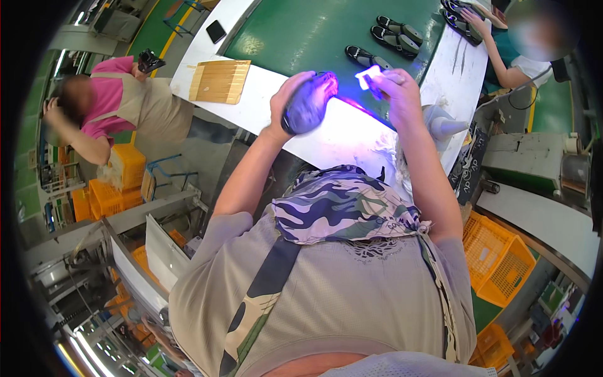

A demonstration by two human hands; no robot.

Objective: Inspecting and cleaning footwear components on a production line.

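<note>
My left hand is closed round a dark shoe, raised over the white near strip of the table. Purple-blue light falls on the shoe's far end. To its right, my right hand pinches a small white piece, lit violet, whose kind I cannot make out. The two hands are apart, and the piece does not touch the shoe. Beyond my right hand, several black strapped shoes rest on the green work surface.
A ribbed tan board and a black phone lie on the table's left. By my right wrist stands a pale cone-shaped thing. Co-workers at left and far right handle black shoes. Orange crates stand below right.
</note>
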